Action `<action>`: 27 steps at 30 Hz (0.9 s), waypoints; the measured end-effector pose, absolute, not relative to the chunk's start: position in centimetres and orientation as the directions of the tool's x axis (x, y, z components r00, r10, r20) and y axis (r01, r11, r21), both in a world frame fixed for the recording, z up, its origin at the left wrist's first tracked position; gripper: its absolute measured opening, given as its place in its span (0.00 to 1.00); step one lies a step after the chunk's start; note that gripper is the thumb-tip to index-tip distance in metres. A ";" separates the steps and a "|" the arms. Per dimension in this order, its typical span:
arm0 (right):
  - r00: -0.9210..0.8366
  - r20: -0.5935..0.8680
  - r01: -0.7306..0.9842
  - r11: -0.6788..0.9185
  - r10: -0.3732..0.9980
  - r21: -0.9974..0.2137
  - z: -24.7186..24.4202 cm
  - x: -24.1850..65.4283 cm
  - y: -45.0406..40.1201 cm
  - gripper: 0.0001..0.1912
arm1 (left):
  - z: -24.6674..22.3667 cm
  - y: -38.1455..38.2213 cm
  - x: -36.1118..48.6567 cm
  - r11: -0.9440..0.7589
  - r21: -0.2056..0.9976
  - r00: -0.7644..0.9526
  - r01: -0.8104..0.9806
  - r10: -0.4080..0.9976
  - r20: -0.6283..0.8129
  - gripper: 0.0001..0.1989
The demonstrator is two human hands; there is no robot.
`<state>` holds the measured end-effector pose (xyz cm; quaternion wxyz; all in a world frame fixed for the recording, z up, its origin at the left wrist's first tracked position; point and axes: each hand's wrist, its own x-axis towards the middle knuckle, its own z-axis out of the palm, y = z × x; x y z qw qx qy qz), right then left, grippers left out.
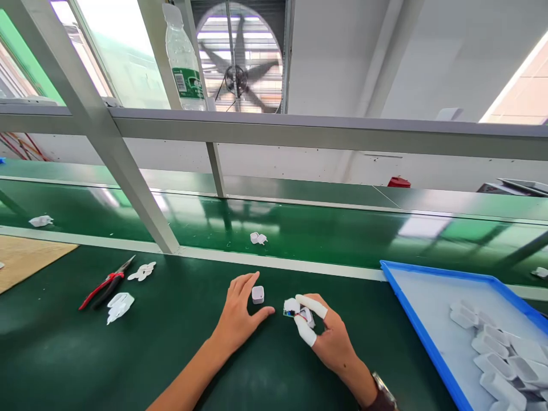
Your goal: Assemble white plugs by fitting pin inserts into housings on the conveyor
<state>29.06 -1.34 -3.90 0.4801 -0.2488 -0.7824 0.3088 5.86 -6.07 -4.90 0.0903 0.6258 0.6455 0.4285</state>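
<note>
My left hand point(245, 313) rests on the green tabletop, thumb and fingers spread. In the gap between them sits a small white square plastic piece point(257, 294), with no finger plainly closed on it. White finger covers sit on the thumb and forefinger of my right hand point(322, 324). Pinched between those two is a white plastic housing point(292, 306) with a small circuit board and thin wires showing at its side; part of it is hidden by the fingers.
Red-and-black pliers point(112, 282) and white plastic pieces point(120, 306) lie at left. A blue-rimmed tray point(422, 337) with several white shells stands at right. Beyond the table edge runs a green conveyor belt point(308, 231) carrying small white parts. A slanted metal post point(128, 165) rises at left.
</note>
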 end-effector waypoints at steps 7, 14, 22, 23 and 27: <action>-0.406 0.659 0.183 0.763 0.633 -0.620 -5.0 29.3 -1.2 0.22 | -5.8 -5.6 6.5 -0.214 0.678 -0.124 0.703 0.902 0.413 0.13; -0.414 0.763 0.139 0.862 0.497 -0.487 -4.2 29.0 -2.0 0.27 | -5.0 -6.9 8.3 -0.420 0.619 -0.068 0.664 0.790 0.609 0.14; -0.455 0.784 0.190 0.907 0.421 -0.377 -4.4 28.9 -2.1 0.33 | -4.5 -6.8 8.5 -0.597 0.466 0.066 0.653 0.658 0.750 0.22; -0.464 0.781 0.198 0.909 0.417 -0.368 -4.5 29.1 -2.2 0.33 | -4.5 -6.8 8.5 -0.603 0.465 0.070 0.648 0.655 0.753 0.23; -0.496 0.764 0.242 0.911 0.413 -0.335 -4.7 29.4 -2.4 0.35 | -4.6 -6.9 8.4 -0.618 0.467 0.085 0.632 0.654 0.751 0.24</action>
